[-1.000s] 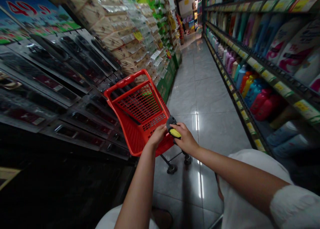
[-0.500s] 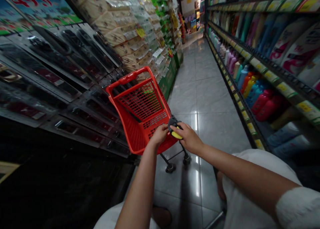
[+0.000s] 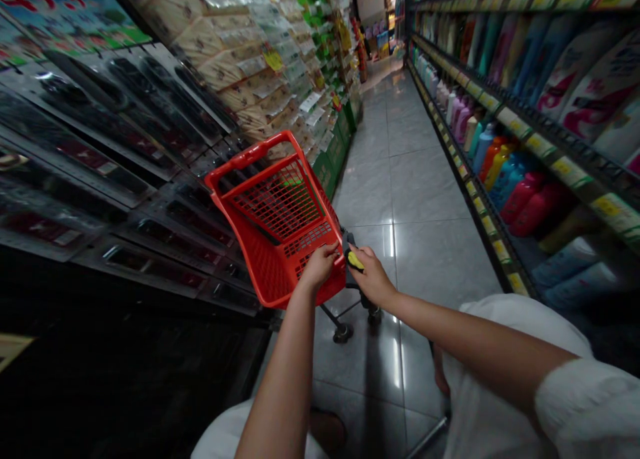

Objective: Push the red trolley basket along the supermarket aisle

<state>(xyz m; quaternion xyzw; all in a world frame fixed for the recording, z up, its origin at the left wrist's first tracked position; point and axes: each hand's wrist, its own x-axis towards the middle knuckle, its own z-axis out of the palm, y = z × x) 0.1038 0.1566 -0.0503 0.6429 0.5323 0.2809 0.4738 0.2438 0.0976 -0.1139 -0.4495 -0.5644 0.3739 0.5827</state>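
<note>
Red cart point(image 3: 270, 262): just beyond the left hand point(image 3: 319, 269), whose fingers are drawn close; grip unclear
Yellow-and-grey item point(image 3: 355, 260): held in the right hand point(image 3: 373, 279)
Bottles point(image 3: 525, 195): on shelves point(image 3: 537, 144), right of both hands

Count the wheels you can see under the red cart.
2: one wheel below the red cart, the other wheel to its right in the picture, beneath the right hand. More may be hidden behind the basket.
</note>
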